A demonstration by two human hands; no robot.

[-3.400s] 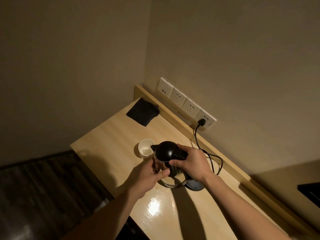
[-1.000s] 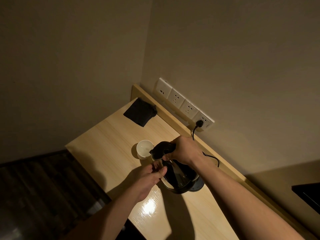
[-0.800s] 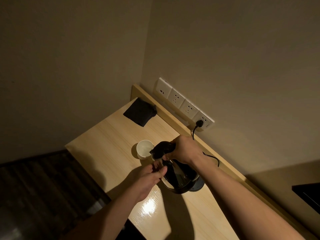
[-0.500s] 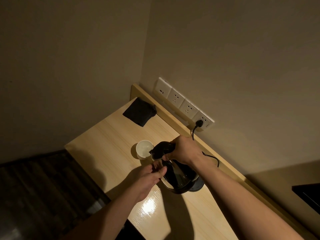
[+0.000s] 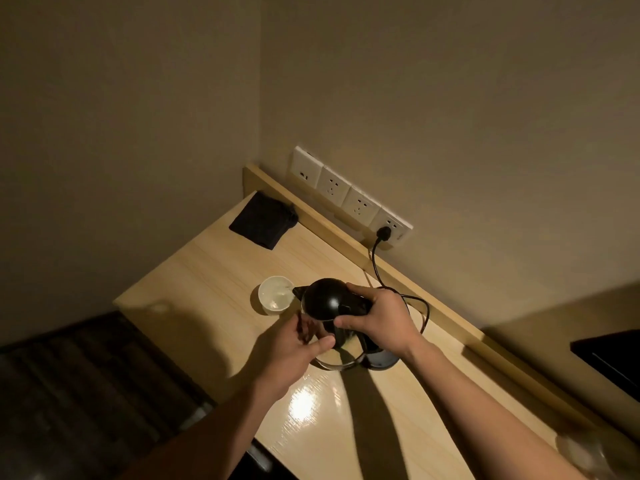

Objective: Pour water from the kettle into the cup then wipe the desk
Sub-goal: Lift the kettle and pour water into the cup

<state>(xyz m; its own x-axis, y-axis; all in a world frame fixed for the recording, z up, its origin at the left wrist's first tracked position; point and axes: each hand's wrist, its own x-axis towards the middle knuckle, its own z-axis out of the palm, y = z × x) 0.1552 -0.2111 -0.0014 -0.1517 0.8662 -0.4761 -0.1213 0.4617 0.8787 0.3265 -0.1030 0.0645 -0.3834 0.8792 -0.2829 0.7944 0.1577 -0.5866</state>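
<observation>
Right hand [image 5: 377,322] wrapped around the kettle [image 5: 325,303] handle, fingers closed on it, thumb along the near side. Left hand [image 5: 291,351] against the kettle's lower glass body, palm and thumb touching the side, fingers loosely curved, more a steadying touch than a full grip.

Kettle: black lid on top, spout [image 5: 298,291] pointing left at the cup [image 5: 276,298]. Body roughly upright, maybe a slight lean toward the cup. Bottom looks just above or on the black base [image 5: 381,358]; can't tell which, the hands and shadow cover the joint.

Cup: small, white, upright on the desk [image 5: 207,282], just left of the spout, close but not touching. Inside shows a pale glint, probably water; level not readable in this light.

Cloth [image 5: 263,220]: dark, folded, flat at the far left corner of the desk, up against the raised back edge. Well apart from cup and kettle.

Cord [image 5: 375,261] runs from the base area up to a black plug [image 5: 383,233] in the rightmost socket of a white row of wall outlets [image 5: 349,199].

Bright lamp reflection on the desk surface near the forearms. Room dim, dark floor on the left. Dark object at the right edge, unclear what it is.
</observation>
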